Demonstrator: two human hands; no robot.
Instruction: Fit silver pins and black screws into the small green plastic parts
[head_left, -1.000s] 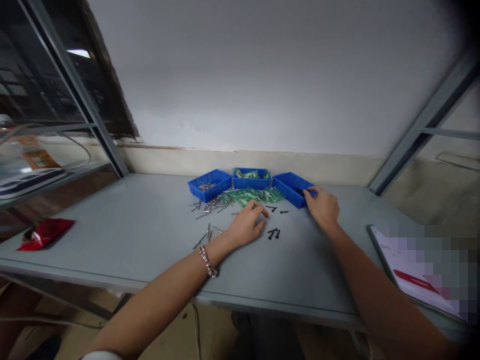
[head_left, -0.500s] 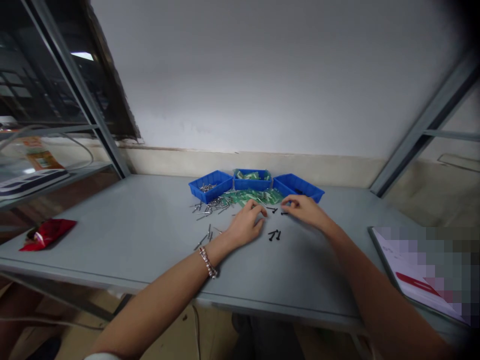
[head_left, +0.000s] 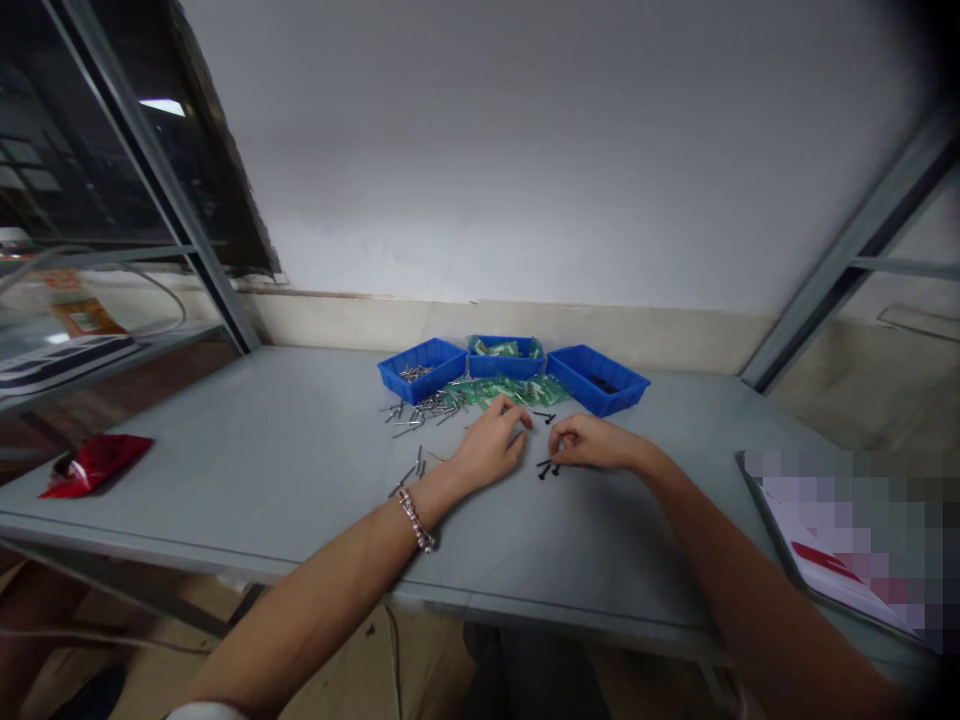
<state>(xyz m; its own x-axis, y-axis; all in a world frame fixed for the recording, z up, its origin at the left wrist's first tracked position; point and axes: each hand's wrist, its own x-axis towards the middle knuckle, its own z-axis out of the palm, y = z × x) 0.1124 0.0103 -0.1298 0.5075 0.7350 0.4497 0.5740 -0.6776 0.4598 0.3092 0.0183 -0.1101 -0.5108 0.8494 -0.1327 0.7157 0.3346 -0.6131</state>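
Note:
My right hand [head_left: 585,440] is closed in a pinch just above a few black screws [head_left: 546,470]; whatever its fingertips hold is too small to make out. To its left my left hand [head_left: 495,440] rests on the table with fingers curled but apart, holding nothing visible. More black screws [head_left: 548,417] lie beyond, between the hands. Green packets [head_left: 510,391] and loose silver screws [head_left: 431,408] are spread before three blue bins: the left bin [head_left: 409,385] holds silver pieces, the middle bin [head_left: 506,367] green packets, the right bin [head_left: 611,402] black pieces.
A red packet [head_left: 99,465] lies at the table's left. On the right is a flat board or folder [head_left: 810,545] with a red mark. Metal frame posts [head_left: 225,300] rise at the table's sides, and the wall [head_left: 510,180] stands behind the bins.
My right hand has come back from beside the right bin to the nearer black screws, uncovering the bin's front. My left hand has hardly moved.

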